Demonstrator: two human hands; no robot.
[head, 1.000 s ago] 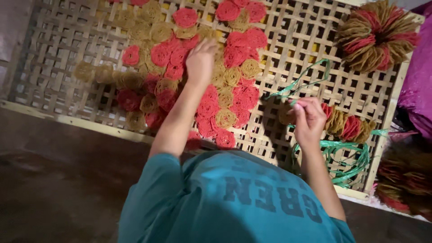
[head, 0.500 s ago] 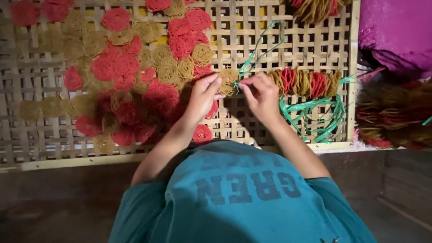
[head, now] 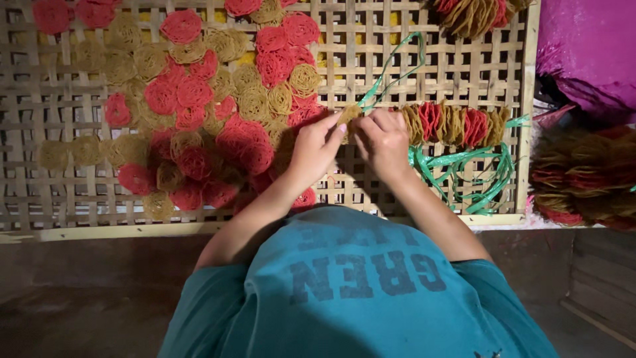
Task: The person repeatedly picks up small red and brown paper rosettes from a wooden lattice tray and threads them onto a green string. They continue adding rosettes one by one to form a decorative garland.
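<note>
Home food workshop, woven bamboo drying tray [head: 344, 53], noodle-like discs [head: 182, 26]

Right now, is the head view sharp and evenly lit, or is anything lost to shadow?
Head view: mostly sharp and evenly lit on the woven bamboo tray; left hand and right hand throw shadow beneath; the floor is dim, the right edge dark.

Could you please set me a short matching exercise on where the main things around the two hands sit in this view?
Things:
1. purple cloth
2. strung row of discs
3. loose red and tan discs
4. teal shirt

Places:
A. spread over the left part of the woven bamboo tray
B. on the green strip, just beyond the right hand
C. upper right corner, off the tray
D. bottom centre, nearest the camera

Pairs: 1-C, 2-B, 3-A, 4-D.
</note>
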